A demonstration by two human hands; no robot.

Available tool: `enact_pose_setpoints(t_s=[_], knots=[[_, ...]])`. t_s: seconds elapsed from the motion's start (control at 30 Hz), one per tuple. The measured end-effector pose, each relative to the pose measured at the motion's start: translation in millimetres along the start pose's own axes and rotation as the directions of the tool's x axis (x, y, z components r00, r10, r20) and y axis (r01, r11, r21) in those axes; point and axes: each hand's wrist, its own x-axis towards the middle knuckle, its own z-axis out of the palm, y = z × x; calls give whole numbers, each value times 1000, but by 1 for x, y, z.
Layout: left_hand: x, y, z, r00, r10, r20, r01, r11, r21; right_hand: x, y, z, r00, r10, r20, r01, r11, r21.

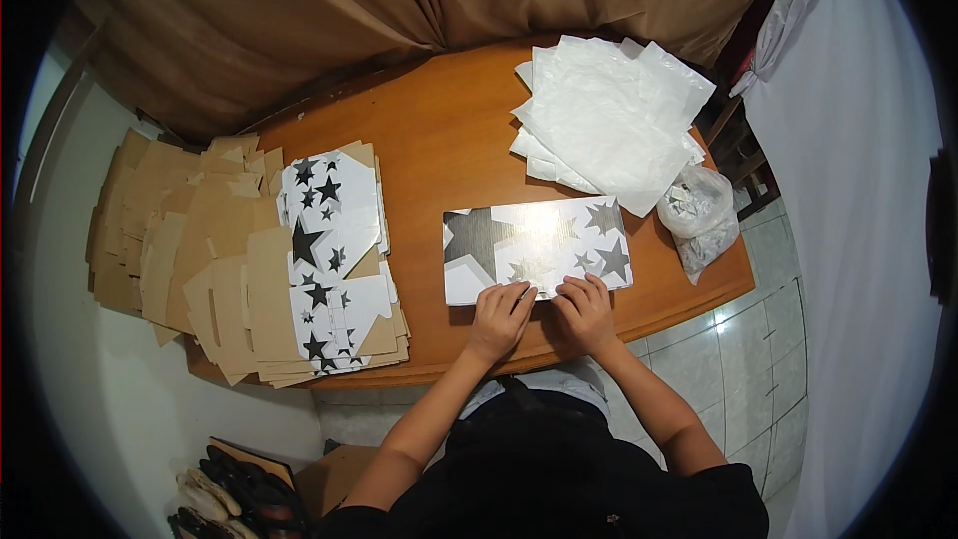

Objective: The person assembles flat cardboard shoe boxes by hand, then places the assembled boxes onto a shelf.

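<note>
Bright glare on box (539,252), blackened corners

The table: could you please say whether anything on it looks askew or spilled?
The white sheets at far right lie askew, corners jutting at differing angles; the cardboard at left is unevenly fanned. No spill shows.

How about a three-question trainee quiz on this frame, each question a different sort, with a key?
1. True or false: the left hand and the right hand both have fingers at the near edge of the star-patterned carton.
2. Which lies on the table, to the person's left of that carton? (a) white sheets (b) flat cardboard pieces (c) white drape
3. Fill the gap: the clear plastic bag sits at the table's ____ end.

Key: 1 true; 2 b; 3 right.
</note>
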Motion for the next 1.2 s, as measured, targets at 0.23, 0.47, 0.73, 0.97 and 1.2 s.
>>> enact_pose_setpoints(t_s=[0.23, 0.47, 0.73, 0.97, 1.2], knots=[[9, 4, 2, 1000, -18, 3, 17, 990, 137, 62, 46, -17, 974, 198, 107, -203, 979, 37], [14, 11, 4, 998, -41, 53, 28, 975, 220, 77, 91, 8, 896, 374, 241, -356, 927, -117], [8, -27, -18, 987, -151, 50, 136, 964, 228, 79, 74, -10, 816, 406, 412, -402, 910, -100], [3, -70, -49, 927, -375, 25, 374, 927, 35, 64, 12, -12, 627, 571, 530, -675, 738, 3], [-80, -35, -47, 675, -648, 352, 728, 511, -456, -25, -3, 13, 855, 416, 310, -518, 659, 545]])
